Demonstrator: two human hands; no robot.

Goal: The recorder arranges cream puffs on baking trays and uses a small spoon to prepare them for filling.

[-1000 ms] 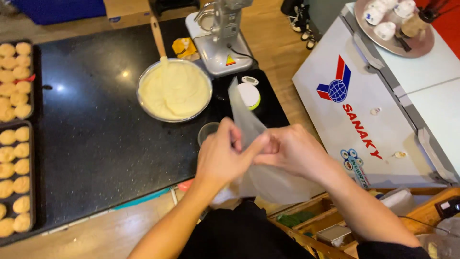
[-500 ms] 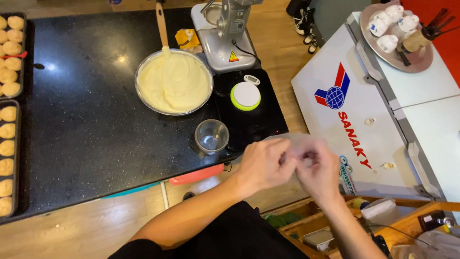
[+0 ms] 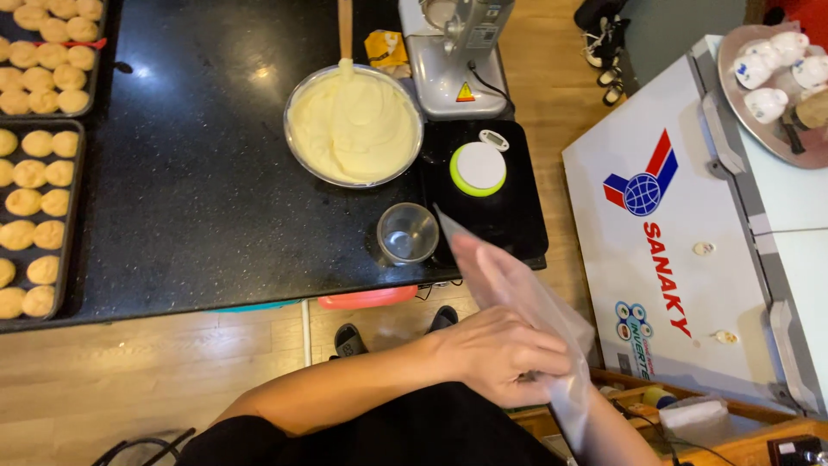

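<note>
1. The left hand point(image 3: 504, 354) is clenched around a clear plastic piping bag point(image 3: 517, 298).
2. The right hand is hidden beneath it; its grip cannot be told.
3. The bag's tip points up past the hands toward a small glass cup point(image 3: 407, 233) on the counter point(image 3: 198, 190).

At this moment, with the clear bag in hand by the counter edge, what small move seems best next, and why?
Probably carry the clear plastic bag to the empty glass cup and stand its pointed end in it. The left hand grips the bag low down; the right hand is hidden behind it. The bag looks empty, and the bowl of pale cream sits just beyond the cup.
</note>
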